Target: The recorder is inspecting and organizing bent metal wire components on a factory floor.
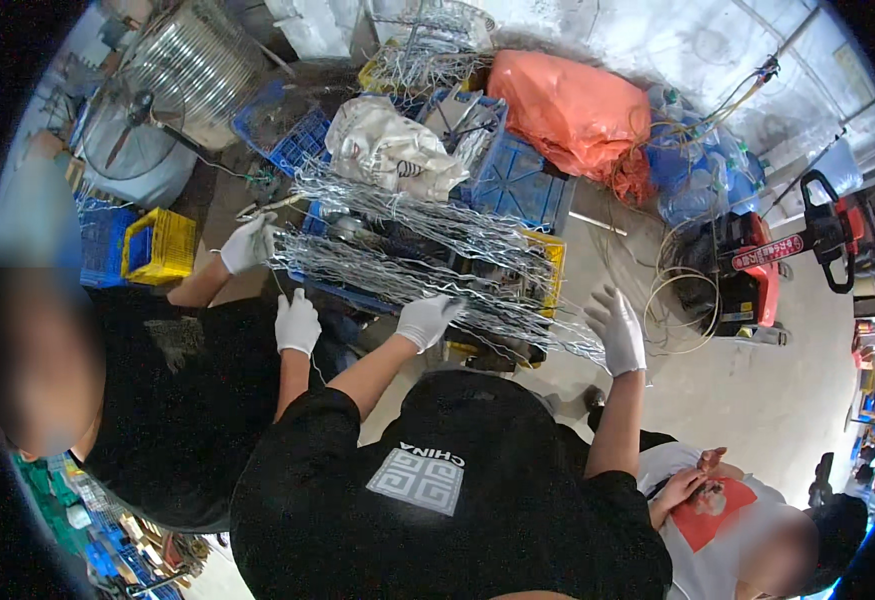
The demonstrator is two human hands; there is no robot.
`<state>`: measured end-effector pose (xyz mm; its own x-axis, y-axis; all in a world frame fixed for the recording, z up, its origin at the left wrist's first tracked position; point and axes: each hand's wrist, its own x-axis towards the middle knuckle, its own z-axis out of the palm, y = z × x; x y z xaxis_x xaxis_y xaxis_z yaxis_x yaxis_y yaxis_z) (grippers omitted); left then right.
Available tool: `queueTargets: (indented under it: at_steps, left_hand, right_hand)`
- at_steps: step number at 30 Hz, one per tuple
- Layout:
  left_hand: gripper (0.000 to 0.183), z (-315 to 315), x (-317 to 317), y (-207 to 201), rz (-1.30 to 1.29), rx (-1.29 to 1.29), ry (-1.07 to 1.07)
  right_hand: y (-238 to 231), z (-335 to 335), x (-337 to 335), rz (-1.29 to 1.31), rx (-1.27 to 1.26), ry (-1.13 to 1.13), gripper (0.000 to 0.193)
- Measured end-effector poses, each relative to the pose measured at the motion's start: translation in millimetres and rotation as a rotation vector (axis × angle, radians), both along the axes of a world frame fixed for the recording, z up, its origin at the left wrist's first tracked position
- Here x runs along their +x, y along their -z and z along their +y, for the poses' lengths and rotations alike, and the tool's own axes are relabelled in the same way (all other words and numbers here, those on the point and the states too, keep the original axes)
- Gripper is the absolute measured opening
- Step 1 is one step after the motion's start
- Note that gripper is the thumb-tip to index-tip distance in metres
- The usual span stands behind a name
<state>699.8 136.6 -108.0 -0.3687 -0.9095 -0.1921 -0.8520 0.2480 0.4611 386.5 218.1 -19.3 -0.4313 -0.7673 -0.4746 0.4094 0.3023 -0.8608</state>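
Two long bundles of twisted silvery wires lie side by side across crates in front of me. My left hand [427, 321], in a white glove, is closed at the near edge of the nearer wire bundle [397, 277], its fingertips partly hidden among the strands. To the right, my right hand [617, 330], also gloved in white, is raised with fingers apart beside the bundle's loose ends. The farther wire bundle [437, 222] lies behind. At the left ends of the wires are a co-worker's gloved hands [248, 243], one touching the strands.
Blue crates [522, 180], a white sack [392, 150] and an orange-red bag [569, 112] stand behind the wires. Blue water jugs [697, 165] and a red-and-black chainsaw [787, 240] are at right. A fan [127, 135] stands at far left; another person sits at lower right.
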Motion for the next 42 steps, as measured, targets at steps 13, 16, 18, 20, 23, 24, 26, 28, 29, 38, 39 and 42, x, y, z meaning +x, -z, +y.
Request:
queueTargets:
  at_steps: [13, 16, 18, 20, 23, 24, 26, 28, 29, 38, 39, 42]
  left_hand:
    - [0.034, -22.7, 16.7, 65.5, 0.743, 0.152, -0.585]
    - [0.034, -14.5, 6.8, 65.8, 0.790, 0.133, -0.623]
    - [0.034, -108.5, 69.4, 50.5, 0.819, 0.116, -0.671]
    - [0.033, -97.8, 47.8, 54.4, 0.844, 0.120, -0.701]
    - [0.033, -5.2, -27.9, 52.4, 0.876, 0.133, -0.762]
    - [0.033, -2.6, -32.2, 51.5, 0.886, 0.135, -0.788]
    - [0.033, -77.8, 27.5, 60.3, 0.899, 0.132, -0.854]
    - [0.033, -76.3, 30.7, 62.4, 0.907, 0.128, -0.921]
    - [0.033, -74.5, 36.8, 62.0, 0.911, 0.127, -0.949]
    - [0.030, -82.6, 62.5, 24.5, 0.801, -0.140, -0.860]
    - [0.028, -80.4, 62.9, 18.7, 0.866, -0.103, -0.879]
    - [0.024, -58.4, 50.3, 0.8, 1.063, 0.011, -0.926]
  right_hand:
    - [112.9, 85.2, 51.5, 0.080, 0.470, -0.085, 0.043]
    - [133.2, 106.1, 58.3, 0.167, 0.552, -0.236, 0.045]
    - [138.8, 109.0, 61.7, 0.229, 0.561, -0.287, 0.045]
    - [147.0, 117.0, 61.9, 0.229, 0.555, -0.252, 0.043]
    - [154.4, 132.2, 59.3, 0.232, 0.557, -0.212, 0.040]
    - [155.4, 135.4, 58.6, 0.233, 0.558, -0.205, 0.040]
    - [147.5, 136.2, 60.5, 0.199, 0.585, -0.197, 0.038]
    - [140.8, 138.4, 64.2, 0.163, 0.623, -0.203, 0.037]
    - [147.9, 143.5, 63.8, 0.140, 0.594, -0.165, 0.037]
    - [182.2, 146.4, 45.6, 0.205, 0.598, -0.261, 0.041]
    - [179.2, 142.6, 44.2, 0.199, 0.592, -0.248, 0.041]
    - [172.4, 133.6, 43.5, 0.188, 0.571, -0.251, 0.041]
